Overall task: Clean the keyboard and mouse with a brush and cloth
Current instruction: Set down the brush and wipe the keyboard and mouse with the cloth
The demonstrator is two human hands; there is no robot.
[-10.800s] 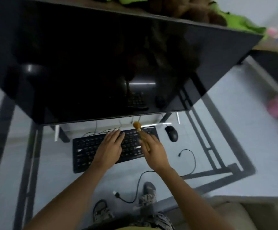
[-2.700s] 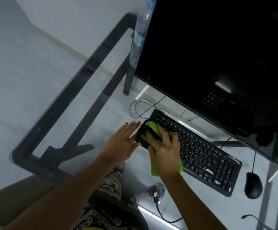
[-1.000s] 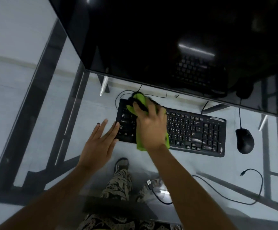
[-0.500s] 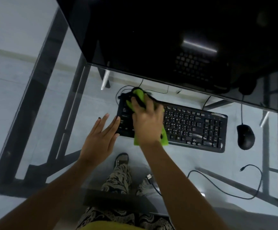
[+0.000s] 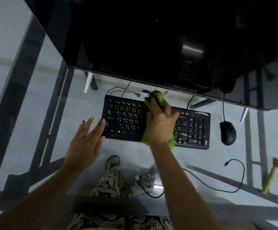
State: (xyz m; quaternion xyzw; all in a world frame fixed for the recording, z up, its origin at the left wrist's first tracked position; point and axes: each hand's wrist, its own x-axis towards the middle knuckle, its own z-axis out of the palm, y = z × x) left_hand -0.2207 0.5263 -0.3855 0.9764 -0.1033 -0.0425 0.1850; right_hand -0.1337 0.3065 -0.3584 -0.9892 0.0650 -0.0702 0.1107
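Observation:
A black keyboard (image 5: 126,118) lies on the glass desk (image 5: 35,100) below the monitor. My right hand (image 5: 159,123) presses a green cloth (image 5: 158,98) flat on the middle of the keyboard; the cloth pokes out beyond my fingertips and under my wrist. My left hand (image 5: 86,140) rests open and flat on the glass, its fingertips touching the keyboard's left front corner. A black mouse (image 5: 227,132) sits to the right of the keyboard. The brush (image 5: 272,175), with an orange tip and yellowish handle, lies at the far right of the desk.
A large dark monitor (image 5: 151,39) overhangs the back of the desk. A loose black cable (image 5: 234,185) with a USB plug curls near the front right. My legs and shoes show through the glass, along with the desk's dark frame.
My right hand has slid the green cloth rightward from the keyboard's left end to its middle. My left hand stays at the left corner. The brush has come into view at the right.

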